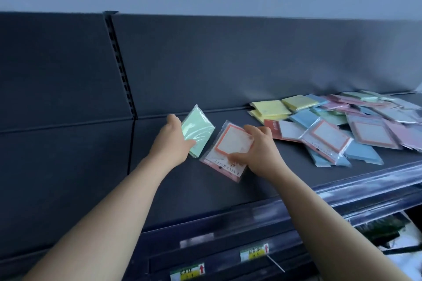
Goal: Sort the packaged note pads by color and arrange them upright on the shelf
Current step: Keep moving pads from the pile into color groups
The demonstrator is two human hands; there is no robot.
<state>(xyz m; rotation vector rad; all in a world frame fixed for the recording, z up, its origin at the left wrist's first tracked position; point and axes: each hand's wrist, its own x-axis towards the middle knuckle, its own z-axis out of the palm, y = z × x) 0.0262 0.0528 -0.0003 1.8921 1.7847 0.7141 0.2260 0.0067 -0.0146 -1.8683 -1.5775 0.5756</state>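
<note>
Head view: left hand (172, 141) grips green pad (201, 131); right hand (260, 146) pinches orange-bordered pad (230, 146).

Left hand (173, 138) and right hand (260, 150) outstretched, each in curled grip

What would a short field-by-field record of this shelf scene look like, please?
left hand: holds green pad, tilted
right hand: grips orange-bordered pad
unsorted pile: mixed colors, lying flat, to the right
shelf: dark; no pad stands upright yet
price labels: on the rail below
</note>
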